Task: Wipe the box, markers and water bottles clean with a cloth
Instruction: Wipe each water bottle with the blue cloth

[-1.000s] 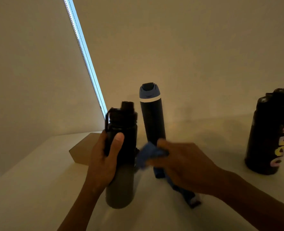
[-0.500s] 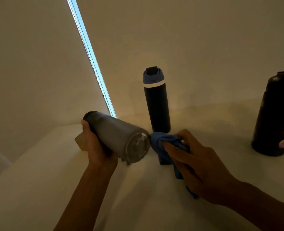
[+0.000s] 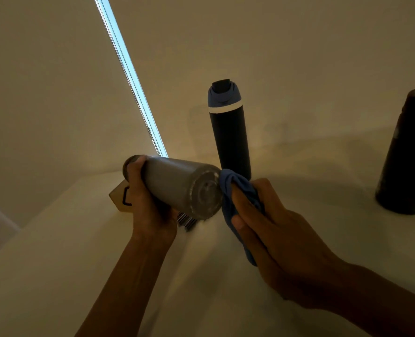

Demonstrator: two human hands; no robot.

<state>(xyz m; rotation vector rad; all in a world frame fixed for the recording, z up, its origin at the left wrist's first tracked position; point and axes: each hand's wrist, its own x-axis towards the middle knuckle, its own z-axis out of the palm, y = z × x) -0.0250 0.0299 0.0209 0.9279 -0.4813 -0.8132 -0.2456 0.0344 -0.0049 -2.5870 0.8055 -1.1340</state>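
Box (image 3: pixel 117 199) sat on tabletop (image 3: pixel 55 263), mostly hidden behind left grip (image 3: pixel 150 207), which clasped grey bottle (image 3: pixel 177 186) sideways in the air, base twd camera. Striped bits under it were too dim to ID. Blue cloth (image 3: pixel 230 188), bunched in right grip (image 3: pixel 274 239), touched the base rim. Navy bottle (image 3: pixel 230 137) stood upright behind. Black bottle (image 3: pixel 405 161) was cut off at rt edge.

Grey bottle (image 3: pixel 177 186) lies sideways; blue cloth (image 3: pixel 228 190) touches its base at three o'clock. Navy bottle (image 3: pixel 230 139) stands at one o'clock, black bottle (image 3: pixel 405 154) at three, cardboard box (image 3: pixel 118 198) at nine.
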